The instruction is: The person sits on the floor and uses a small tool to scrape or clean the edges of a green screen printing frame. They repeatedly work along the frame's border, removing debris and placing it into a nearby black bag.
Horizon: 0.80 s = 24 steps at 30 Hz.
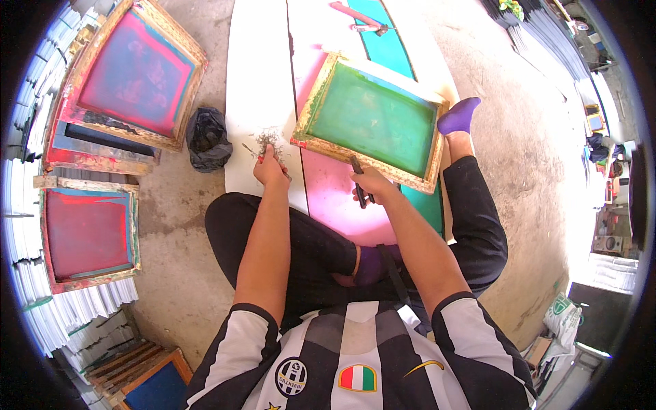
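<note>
The right fingers (pixel 365 179) partly hide the black tool (pixel 361 197); wiry bits (pixel 270 136) are indistinct.

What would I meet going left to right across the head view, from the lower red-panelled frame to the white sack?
Lower red-panelled wooden frame, black plastic bag, left hand, right hand, right foot in purple sock, white sack with green print.

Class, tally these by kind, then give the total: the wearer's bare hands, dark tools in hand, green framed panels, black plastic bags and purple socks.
Bare hands: 2 (left hand, right hand)
Dark hand tool: 1
Green framed panel: 1
Black plastic bag: 1
Purple socks: 2
Total: 7
</note>
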Tool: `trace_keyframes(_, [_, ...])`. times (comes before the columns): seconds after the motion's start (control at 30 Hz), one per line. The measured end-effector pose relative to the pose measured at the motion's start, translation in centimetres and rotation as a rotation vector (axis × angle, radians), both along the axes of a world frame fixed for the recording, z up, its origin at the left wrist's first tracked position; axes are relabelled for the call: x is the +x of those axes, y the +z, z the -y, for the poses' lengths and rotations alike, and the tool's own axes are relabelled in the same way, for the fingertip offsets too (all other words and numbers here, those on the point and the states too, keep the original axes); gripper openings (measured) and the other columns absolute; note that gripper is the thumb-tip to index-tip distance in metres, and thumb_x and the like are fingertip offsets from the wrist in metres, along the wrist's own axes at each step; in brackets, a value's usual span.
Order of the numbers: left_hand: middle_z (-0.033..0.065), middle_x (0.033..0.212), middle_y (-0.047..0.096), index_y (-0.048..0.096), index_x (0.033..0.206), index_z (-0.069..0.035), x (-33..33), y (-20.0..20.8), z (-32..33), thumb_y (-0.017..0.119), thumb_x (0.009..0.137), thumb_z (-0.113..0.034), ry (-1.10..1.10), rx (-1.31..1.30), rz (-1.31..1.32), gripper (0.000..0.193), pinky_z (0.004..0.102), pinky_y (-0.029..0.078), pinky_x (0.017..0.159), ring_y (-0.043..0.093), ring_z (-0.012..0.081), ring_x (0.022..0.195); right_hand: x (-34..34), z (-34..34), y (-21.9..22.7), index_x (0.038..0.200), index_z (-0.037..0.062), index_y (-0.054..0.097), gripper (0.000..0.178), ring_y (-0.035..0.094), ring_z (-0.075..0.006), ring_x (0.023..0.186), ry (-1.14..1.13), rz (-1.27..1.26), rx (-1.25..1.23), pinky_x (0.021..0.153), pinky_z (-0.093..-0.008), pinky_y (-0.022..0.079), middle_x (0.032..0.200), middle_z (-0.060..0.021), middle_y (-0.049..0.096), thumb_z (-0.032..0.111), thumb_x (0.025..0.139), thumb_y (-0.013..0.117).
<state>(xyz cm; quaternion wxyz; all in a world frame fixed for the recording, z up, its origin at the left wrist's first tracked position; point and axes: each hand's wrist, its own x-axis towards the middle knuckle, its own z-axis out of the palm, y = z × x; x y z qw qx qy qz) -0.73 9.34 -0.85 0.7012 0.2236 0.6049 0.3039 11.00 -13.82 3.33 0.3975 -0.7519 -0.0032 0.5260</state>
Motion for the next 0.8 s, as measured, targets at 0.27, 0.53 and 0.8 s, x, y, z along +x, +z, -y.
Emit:
trace_keyframes(0.27, [0.0001,0.066,0.052,0.057,0.083,-0.009,0.4,0.0,0.2,0.069,0.092,-0.025,0.032,0.028,0.011,0.022,0.0280,0.031,0.036,0.042,0.0120,0.042,1.7,-0.7,0.4,0.109,-0.0067,0.050,0.036,0.064,-0.0270,0.059,0.043,-0.030,-0.109,0.044,-0.0437,0.050,0.074,-0.0160,0.060,0.024,0.092,0.059])
trace_keyframes(0.53, [0.0003,0.066,0.053,0.056,0.086,-0.011,1.0,1.0,0.8,0.069,0.092,-0.027,-0.004,0.003,-0.003,0.022,0.0298,0.032,0.037,0.041,0.0130,0.042,0.5,-0.8,-1.3,0.094,-0.0092,0.055,0.033,0.062,-0.0242,0.049,0.015,0.180,-0.155,0.037,-0.0395,0.046,0.069,-0.0172,0.063,0.024,0.092,0.056])
trace_keyframes(0.8, [-0.0009,0.067,0.051,0.054,0.083,-0.015,1.3,0.3,1.0,0.067,0.092,-0.034,-0.055,-0.024,-0.039,0.025,0.0307,0.026,0.038,0.039,0.0134,0.042,-2.1,-1.9,0.0,0.077,-0.0061,0.057,0.034,0.061,-0.0227,0.046,-0.043,0.365,-0.245,0.036,-0.0375,0.046,0.064,-0.0161,0.062,0.025,0.091,0.052])
